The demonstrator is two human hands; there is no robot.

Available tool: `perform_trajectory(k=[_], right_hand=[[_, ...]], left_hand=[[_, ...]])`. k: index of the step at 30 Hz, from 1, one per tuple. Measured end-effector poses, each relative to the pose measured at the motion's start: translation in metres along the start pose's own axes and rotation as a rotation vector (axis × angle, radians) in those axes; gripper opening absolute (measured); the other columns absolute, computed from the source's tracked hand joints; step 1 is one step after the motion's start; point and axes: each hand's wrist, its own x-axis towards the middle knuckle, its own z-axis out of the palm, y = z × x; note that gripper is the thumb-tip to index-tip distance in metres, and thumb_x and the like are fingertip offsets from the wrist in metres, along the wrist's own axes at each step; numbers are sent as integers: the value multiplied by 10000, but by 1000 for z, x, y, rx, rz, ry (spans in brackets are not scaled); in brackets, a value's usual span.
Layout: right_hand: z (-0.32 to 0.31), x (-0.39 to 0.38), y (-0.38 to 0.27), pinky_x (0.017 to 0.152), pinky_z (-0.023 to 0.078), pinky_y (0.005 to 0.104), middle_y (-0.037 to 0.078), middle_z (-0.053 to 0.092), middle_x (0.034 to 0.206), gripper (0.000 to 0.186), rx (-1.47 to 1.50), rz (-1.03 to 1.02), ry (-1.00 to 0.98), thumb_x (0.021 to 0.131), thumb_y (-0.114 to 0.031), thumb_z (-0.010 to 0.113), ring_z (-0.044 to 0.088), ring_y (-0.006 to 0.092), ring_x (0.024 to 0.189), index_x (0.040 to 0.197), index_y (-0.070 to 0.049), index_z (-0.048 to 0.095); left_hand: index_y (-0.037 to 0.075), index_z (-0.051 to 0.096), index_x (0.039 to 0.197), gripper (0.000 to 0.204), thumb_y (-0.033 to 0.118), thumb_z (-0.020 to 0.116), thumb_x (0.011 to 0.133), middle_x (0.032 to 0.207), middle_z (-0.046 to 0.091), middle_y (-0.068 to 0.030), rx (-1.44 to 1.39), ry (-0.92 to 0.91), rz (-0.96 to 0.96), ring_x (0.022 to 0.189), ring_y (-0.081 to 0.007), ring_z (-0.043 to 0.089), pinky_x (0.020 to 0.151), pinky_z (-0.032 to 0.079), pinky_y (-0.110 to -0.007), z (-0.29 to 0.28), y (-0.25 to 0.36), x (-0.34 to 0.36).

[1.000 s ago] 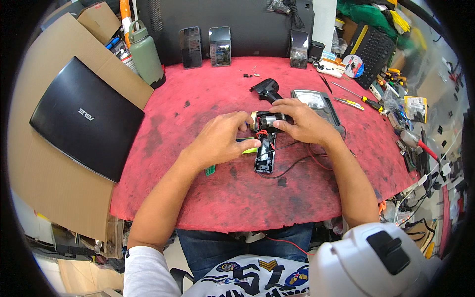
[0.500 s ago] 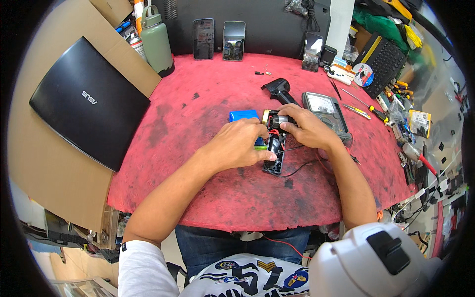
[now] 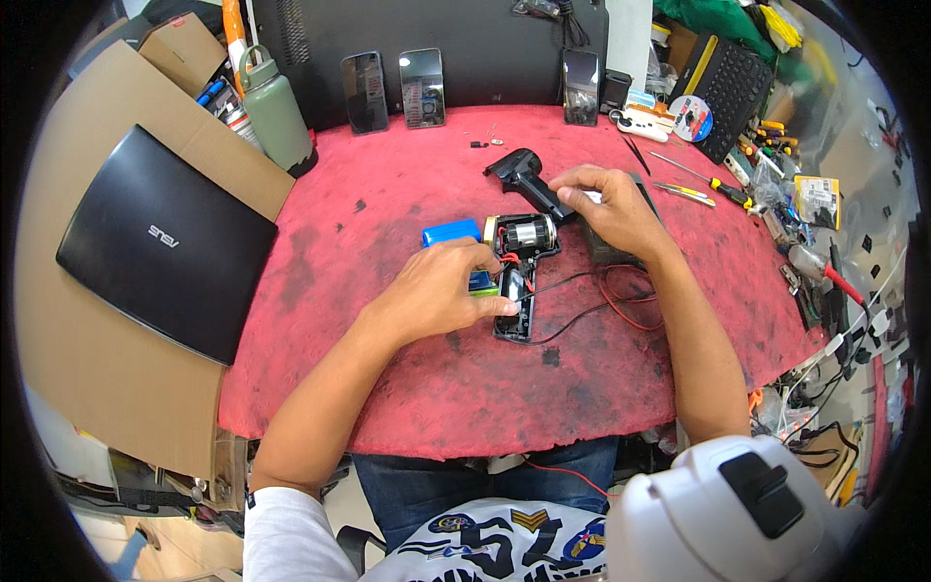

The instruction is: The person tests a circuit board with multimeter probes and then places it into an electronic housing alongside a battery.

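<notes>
An opened pistol-shaped power tool housing (image 3: 525,308) lies on the red mat, with a silver and black motor (image 3: 529,233) in its upper end and red wires below. My left hand (image 3: 432,291) grips its handle part, thumb over the dark insert. Blue battery pack (image 3: 452,232) and a green-edged piece (image 3: 482,284) sit beside that hand, partly covered. My right hand (image 3: 616,209) is at the grip end of the separate black housing half (image 3: 529,179), thumb and index finger apart; whether they touch it I cannot tell. Beneath the right hand, an analog multimeter (image 3: 606,247) is mostly hidden.
Black and red test leads (image 3: 621,296) curl across the red mat (image 3: 436,388). Tweezers (image 3: 636,155), a screwdriver (image 3: 729,191) and a yellow cutter knife (image 3: 685,194) lie at right. Phones (image 3: 422,89) stand at the back; a dark laptop lid (image 3: 165,242) and green bottle (image 3: 276,112) are left.
My right hand has left the motor and moved up and right to the separate housing half, uncovering the motor. My left hand keeps its hold. The whole view has shifted slightly.
</notes>
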Motion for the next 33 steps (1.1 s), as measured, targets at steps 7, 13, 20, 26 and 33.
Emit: perform_trajectory(k=[7,13,20,26,33], right_hand=[[10,-7,-10,713,520,358,150,733,861,208,-101,-11,-82,883,-193,727,689,234,768,990,-18,757],[15,-7,-10,718,497,369,133,681,845,173,-188,-81,-107,855,-148,735,640,258,792,987,-39,763],[17,-5,-12,701,516,444,170,696,802,157,-217,-94,-90,805,-170,686,677,346,762,875,-57,769],[15,1,-21,729,512,439,175,702,857,155,-300,17,-152,825,-154,687,672,353,810,893,-32,752],[6,-5,-18,950,467,396,194,673,1109,358,-103,38,-99,1013,-231,507,626,328,1048,1236,3,663]], left_hand=[[-5,705,1032,523,365,869,701,1017,708,-193,7,-1,-16,977,-364,672,862,515,-435,0,1,-1],[-7,709,1023,519,370,869,704,1019,709,-194,-2,-1,-30,976,-362,674,863,516,-436,1,0,0],[-10,708,1023,512,345,882,697,1009,708,-195,-10,14,-19,970,-367,676,853,522,-431,4,-2,-2],[-9,707,1013,505,343,884,697,1007,704,-199,-42,27,-33,966,-366,674,856,520,-431,4,-2,0],[-11,701,1005,523,367,881,692,1003,700,-201,-25,5,-10,971,-369,668,859,511,-440,1,-4,-2]])
